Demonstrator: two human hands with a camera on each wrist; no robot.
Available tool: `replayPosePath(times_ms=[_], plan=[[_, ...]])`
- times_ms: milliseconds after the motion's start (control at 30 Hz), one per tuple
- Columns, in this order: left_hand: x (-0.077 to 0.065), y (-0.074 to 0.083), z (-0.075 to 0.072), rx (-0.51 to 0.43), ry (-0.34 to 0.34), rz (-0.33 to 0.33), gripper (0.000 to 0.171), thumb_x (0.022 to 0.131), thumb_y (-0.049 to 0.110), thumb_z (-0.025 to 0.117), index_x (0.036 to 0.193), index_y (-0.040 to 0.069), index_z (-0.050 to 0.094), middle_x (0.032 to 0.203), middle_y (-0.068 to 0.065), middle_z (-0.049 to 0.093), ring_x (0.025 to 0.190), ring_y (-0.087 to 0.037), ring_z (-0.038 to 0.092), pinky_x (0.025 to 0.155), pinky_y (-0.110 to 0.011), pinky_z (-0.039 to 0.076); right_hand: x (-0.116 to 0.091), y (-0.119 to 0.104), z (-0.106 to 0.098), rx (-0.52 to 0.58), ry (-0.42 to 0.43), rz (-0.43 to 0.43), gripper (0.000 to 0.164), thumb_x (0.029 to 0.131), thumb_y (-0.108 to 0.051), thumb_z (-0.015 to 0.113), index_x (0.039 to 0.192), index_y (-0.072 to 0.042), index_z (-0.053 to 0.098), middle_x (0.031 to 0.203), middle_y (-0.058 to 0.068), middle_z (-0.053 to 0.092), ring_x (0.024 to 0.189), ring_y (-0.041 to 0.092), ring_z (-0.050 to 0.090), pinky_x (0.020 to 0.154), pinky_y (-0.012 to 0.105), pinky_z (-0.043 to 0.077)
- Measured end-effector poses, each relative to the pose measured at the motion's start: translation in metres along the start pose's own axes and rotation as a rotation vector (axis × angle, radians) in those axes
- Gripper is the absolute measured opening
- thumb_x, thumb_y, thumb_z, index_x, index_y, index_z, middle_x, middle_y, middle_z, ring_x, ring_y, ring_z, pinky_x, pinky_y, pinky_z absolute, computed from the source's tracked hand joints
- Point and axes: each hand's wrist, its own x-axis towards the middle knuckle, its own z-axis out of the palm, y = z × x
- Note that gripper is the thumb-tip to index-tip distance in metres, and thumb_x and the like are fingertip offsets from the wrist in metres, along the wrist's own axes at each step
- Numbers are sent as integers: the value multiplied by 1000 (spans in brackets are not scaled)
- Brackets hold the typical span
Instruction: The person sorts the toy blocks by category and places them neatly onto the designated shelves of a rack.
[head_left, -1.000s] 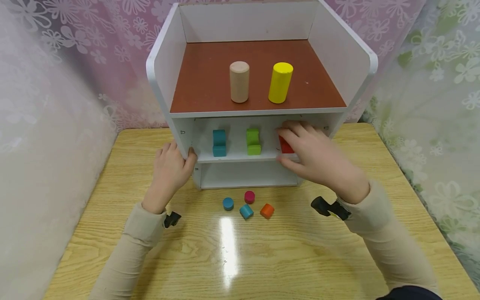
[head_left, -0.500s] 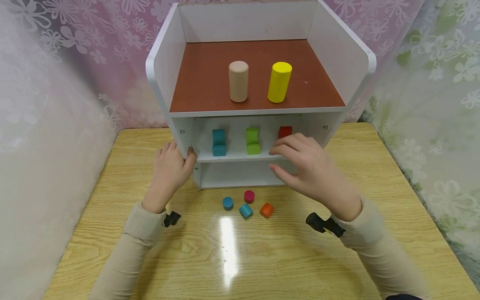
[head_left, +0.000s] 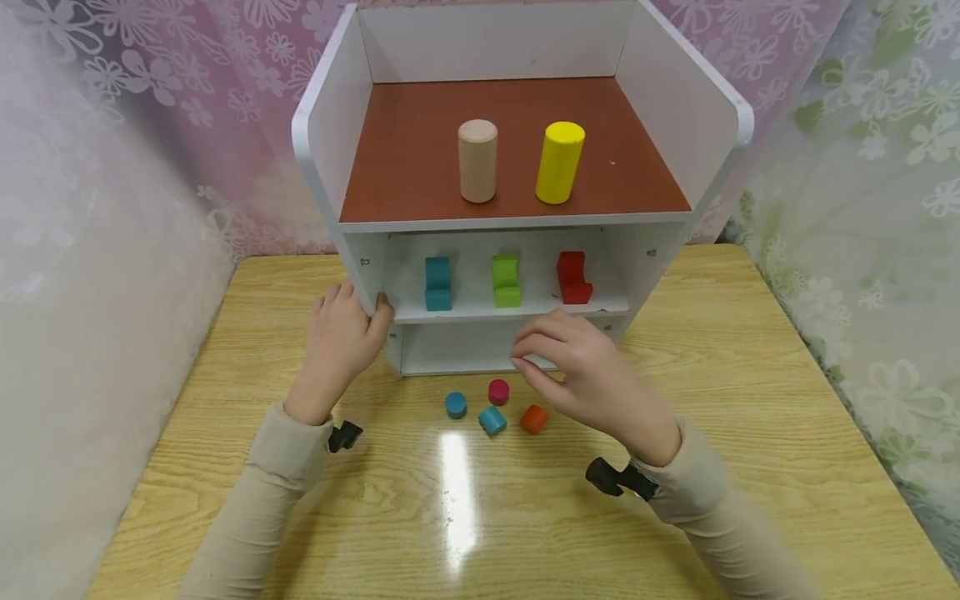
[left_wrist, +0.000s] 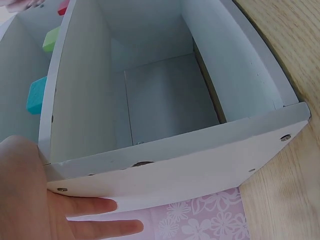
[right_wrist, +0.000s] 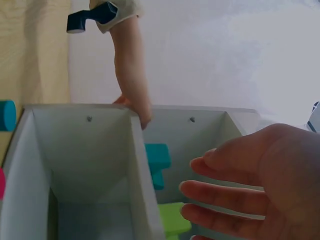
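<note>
My left hand [head_left: 339, 346] grips the left side panel of a small white shelf unit [head_left: 358, 265], thumb at the front edge. In the left wrist view two of its fingers lie along the panel's outer face. My right hand [head_left: 577, 379] hovers before the lowest compartment, holding nothing, fingers loosely bent. On the middle shelf stand a teal notched block [head_left: 438, 284], a green one [head_left: 506, 282] and a red one [head_left: 574, 278], apart in a row. Several small cylinders lie on the table just left of the right hand: blue [head_left: 455, 406], pink [head_left: 498, 392], teal [head_left: 492, 421] and orange [head_left: 534, 419].
A plain wooden cylinder [head_left: 477, 162] and a yellow cylinder [head_left: 559, 163] stand on the unit's brown top [head_left: 420, 125], between raised white sides. The unit sits at the back of a wooden table [head_left: 360, 508]. Floral curtains [head_left: 247, 108] hang behind and beside it.
My right hand has come away from the red block on the middle shelf and moved down and left toward the small cylinders. The red block shows fully now. My left hand has stayed put.
</note>
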Motion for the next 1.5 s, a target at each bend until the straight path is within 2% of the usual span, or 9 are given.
replayPosePath(times_ms=[167,467,633,833,1033,1200,1500], plan=[[1,-1,1,3,5,5,52,100,35,37,136,2,55,118,-19,63,95,-40,55,79,-53,41,-4,0,20,70,-28,16,6,86,-8,74,91,-11,73,96,-2,67,93,17,60,82,33,50],[0,0,-1,5,-7,-2,53,100,36,36,135,2,55,118,-19,62,98,-41,55,79,-54,41,-10,10,60,171,-14,-7,14,82,-6,75,95,-8,73,94,1,70,90,17,63,80,33,52],[0,0,-1,4,-7,-4,52,99,36,37,135,2,55,118,-19,62,98,-41,55,79,-53,41,-11,16,78,191,-67,42,20,82,-10,77,101,-6,73,98,3,72,95,18,65,84,34,52],[-1,0,0,0,-4,0,52,99,35,37,135,2,55,118,-19,62,99,-41,56,81,-54,42,-13,21,97,168,-186,147,27,83,-19,80,107,-8,73,104,3,72,98,18,63,87,38,51],[0,0,0,-2,-1,3,52,99,35,38,136,2,55,118,-19,62,99,-41,56,81,-54,42,-13,26,112,110,-309,193,34,85,-27,79,113,-9,72,107,2,70,98,18,60,85,40,49],[0,0,0,-3,-8,3,52,99,35,37,137,2,54,120,-19,62,101,-41,55,82,-55,41,-15,28,123,75,-355,200,35,82,-25,80,113,-10,73,104,1,69,94,18,59,83,41,48],[1,-1,1,1,-6,0,53,99,35,37,137,2,54,121,-19,62,102,-41,55,82,-55,41,-18,29,134,22,-381,197,21,83,-22,78,103,-17,73,96,-6,66,90,15,57,80,39,46]])
